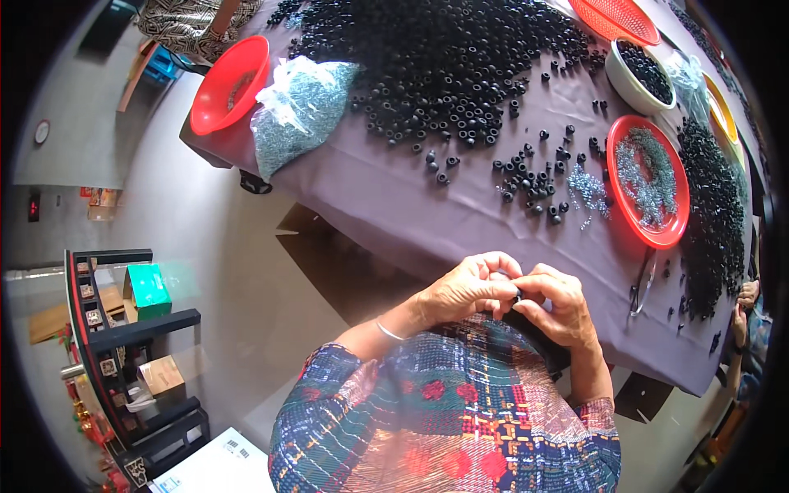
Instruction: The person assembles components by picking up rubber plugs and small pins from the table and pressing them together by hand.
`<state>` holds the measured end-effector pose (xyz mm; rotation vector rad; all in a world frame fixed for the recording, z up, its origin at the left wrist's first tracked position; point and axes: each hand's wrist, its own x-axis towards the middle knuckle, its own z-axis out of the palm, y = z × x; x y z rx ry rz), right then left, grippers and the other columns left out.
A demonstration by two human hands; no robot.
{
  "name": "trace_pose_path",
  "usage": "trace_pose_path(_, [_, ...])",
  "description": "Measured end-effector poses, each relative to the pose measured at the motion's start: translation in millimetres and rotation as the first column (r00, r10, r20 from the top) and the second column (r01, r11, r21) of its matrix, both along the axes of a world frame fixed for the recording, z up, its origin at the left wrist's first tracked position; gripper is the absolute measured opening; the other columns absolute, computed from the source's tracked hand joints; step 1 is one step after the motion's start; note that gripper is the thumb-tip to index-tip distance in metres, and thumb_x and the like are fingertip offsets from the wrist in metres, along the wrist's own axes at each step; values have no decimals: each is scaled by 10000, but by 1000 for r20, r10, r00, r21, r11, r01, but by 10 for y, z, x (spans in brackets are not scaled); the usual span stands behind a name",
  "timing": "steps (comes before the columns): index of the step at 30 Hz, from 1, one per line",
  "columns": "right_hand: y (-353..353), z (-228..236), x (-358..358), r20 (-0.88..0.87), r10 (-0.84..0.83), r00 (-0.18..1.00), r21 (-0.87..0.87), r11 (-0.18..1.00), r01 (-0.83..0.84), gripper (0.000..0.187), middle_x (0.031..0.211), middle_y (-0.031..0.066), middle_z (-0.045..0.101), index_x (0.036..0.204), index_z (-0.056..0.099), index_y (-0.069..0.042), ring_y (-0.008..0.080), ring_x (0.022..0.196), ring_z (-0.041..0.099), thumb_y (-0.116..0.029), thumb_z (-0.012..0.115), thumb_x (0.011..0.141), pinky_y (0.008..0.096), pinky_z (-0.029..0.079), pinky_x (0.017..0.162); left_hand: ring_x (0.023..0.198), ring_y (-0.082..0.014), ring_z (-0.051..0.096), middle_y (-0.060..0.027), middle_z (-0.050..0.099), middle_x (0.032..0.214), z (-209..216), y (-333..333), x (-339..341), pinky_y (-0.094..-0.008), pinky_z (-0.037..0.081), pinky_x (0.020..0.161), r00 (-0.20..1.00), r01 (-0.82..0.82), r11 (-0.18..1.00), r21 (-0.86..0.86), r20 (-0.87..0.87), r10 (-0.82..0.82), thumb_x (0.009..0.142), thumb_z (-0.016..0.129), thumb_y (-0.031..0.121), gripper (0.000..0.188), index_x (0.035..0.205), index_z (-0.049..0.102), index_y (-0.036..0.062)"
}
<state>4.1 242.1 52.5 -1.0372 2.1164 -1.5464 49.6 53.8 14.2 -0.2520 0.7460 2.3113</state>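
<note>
Close above my lap, at the table's near edge, both hands meet fingertip to fingertip. My left hand [477, 287] is closed in a pinch on a small black ring-shaped piece [519, 297]. From the other side, the thumb and forefinger of my right hand [560, 306] grip the same piece. The fingers cover most of it. Loose black pieces [526, 182] of a similar look lie on the cloth beyond my hands. To their right is a red plate [655, 238] holding tiny grey-blue beads [645, 177]. A metal tool with slim arms [643, 283], perhaps scissors or tweezers, lies below the plate.
A large heap of black pieces [444, 66] covers the far table [353, 181]. A bead-filled plastic bag [300, 115] and a red bowl [215, 103] stand left. At right are a white bowl [637, 97], a red basket [616, 18], a dark pile [711, 222] and another person's hand [746, 294].
</note>
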Motion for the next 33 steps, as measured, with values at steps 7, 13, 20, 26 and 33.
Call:
trace_pose_path(7, [-54,68,14,-65,-14,998,34,999,17,245,683,77,539,937,613,-26,210,572,530,-47,690,705,306,424,532,645,-106,570,-16,585,797,35,-36,-21,-232,493,615,1000,9,1000,20,-20,-9,805,676,101,316,1061,502,39])
trace_pose_path(13, [-160,37,42,-26,-40,999,-18,999,40,167,697,97,554,891,598,-8,220,611,563,-18,653,734,310,434,557,707,-103,568,-31,583,885,-11,-131,-3,-241,501,622,999,22,1000,-2,-36,-22,815,670,117,299,1062,514,58])
trace_pose_path(20, [-194,-6,77,-32,-94,995,-1,996,94,140,709,85,549,880,596,-12,201,610,571,-7,651,752,301,442,560,713,-118,582,-36,584,865,6,-175,-43,-230,497,614,1000,20,1000,-6,24,-19,817,668,96,298,1067,512,52])
trace_pose_path(26, [-286,-66,34,128,-182,975,31,983,179,278,743,63,574,1012,577,1,143,620,563,-23,675,753,264,464,588,724,-102,586,-33,608,863,40,-215,-78,-223,492,616,992,-121,983,-135,-48,116,826,644,36,202,1011,562,33])
trace_pose_path(33, [-141,-248,-74,-101,-375,922,50,923,381,231,798,92,581,1007,577,13,162,667,577,14,635,783,265,473,612,713,-36,560,20,618,798,-211,-527,-328,-180,464,654,618,-783,68,-618,-764,185,788,692,6,159,920,610,39])
